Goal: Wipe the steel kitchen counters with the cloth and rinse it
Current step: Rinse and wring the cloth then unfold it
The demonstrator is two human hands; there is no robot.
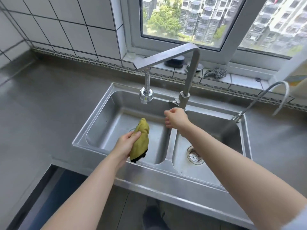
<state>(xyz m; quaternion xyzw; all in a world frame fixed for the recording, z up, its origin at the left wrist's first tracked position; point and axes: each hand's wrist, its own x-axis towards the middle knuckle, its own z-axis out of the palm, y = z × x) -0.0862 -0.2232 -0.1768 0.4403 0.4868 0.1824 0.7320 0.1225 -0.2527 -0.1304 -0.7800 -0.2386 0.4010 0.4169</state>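
Over the left sink basin [99,130], the left hand's [126,143] grip wraps the bunched cloth [141,140]; right hand [176,119] pinches the tap lever [172,103].

Sink [93,127] seen as brushed glossy steel; counter [41,100] matt steel; cloth [141,141] soft yellow fabric; wall tiles [66,22] glazed.

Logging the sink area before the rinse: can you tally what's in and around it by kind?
Sink basins: 2, left, right
Taps: 2, main faucet, small curved tap
Cloths: 1, yellow cloth, in the left hand
Steel scourers: 1
Black soap dishes: 1
Total: 7
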